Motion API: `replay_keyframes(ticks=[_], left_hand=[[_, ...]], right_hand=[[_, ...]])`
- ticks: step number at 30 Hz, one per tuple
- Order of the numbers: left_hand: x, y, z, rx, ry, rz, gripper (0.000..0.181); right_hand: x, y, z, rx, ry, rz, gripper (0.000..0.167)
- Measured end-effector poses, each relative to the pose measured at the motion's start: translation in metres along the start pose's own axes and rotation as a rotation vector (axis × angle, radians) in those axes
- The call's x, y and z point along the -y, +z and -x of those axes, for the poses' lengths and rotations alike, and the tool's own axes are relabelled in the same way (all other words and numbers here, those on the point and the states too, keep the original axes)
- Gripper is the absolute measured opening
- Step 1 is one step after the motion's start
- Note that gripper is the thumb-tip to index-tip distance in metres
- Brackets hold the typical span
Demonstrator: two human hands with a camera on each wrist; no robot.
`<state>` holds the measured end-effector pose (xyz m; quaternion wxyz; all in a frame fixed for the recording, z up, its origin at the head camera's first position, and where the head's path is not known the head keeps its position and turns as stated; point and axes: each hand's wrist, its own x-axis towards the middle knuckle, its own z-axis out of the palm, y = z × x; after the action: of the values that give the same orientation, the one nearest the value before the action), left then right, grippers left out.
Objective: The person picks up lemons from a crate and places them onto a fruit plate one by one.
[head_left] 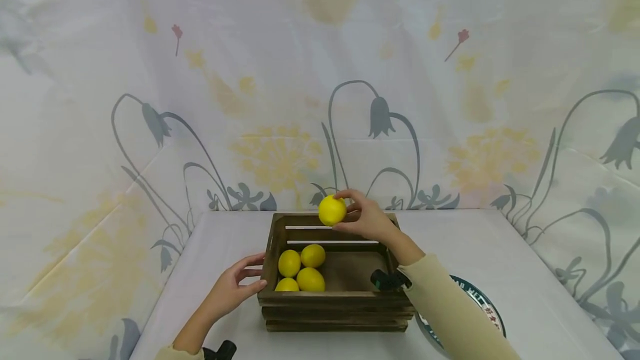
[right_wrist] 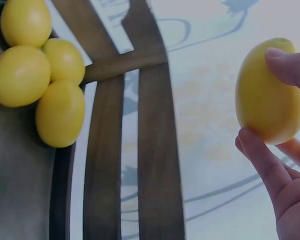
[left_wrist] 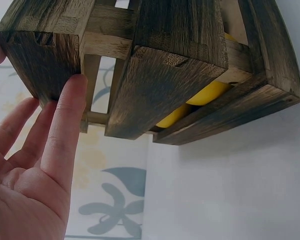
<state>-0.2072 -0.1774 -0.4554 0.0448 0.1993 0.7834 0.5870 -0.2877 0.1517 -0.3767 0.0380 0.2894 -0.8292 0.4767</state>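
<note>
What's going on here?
A person's right hand holds a yellow oval lemon up near the far side of a brown slatted wooden crate; their left hand touches its left side. Four more lemons sit inside, toward the left. A round green-rimmed plate lies on the right, partly hidden.

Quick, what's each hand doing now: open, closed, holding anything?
Left hand: open, touching the wooden crate at its left side.
Right hand: closed, holding a lemon.

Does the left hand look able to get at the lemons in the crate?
Probably yes: the left hand touches the crate, whose open top leaves a way over the side to the lemons.
</note>
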Motion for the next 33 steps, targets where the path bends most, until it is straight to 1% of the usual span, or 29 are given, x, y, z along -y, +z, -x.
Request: replay_keyframes(ticks=[5, 11, 16, 22, 27, 33], left_hand=[[0.000, -0.001, 0.001, -0.003, -0.001, 0.006, 0.056], [-0.001, -0.001, 0.002, -0.002, -0.006, 0.002, 0.056], [-0.002, -0.001, 0.001, -0.005, -0.010, 0.000, 0.056], [-0.002, 0.000, 0.000, -0.005, -0.007, -0.006, 0.056], [-0.002, 0.000, 0.000, 0.002, -0.007, -0.004, 0.056], [-0.002, 0.001, 0.000, 0.006, -0.002, -0.002, 0.055]], right_hand=[[0.002, -0.002, 0.005, -0.041, -0.004, -0.052, 0.058], [0.006, -0.005, 0.014, -0.101, 0.007, -0.042, 0.059], [0.012, -0.010, 0.021, -0.135, 0.017, -0.059, 0.060], [0.017, -0.015, 0.029, -0.175, 0.033, -0.054, 0.062], [0.018, -0.017, 0.037, -0.204, 0.002, -0.069, 0.062], [0.021, -0.022, 0.045, -0.243, -0.005, -0.079, 0.061]])
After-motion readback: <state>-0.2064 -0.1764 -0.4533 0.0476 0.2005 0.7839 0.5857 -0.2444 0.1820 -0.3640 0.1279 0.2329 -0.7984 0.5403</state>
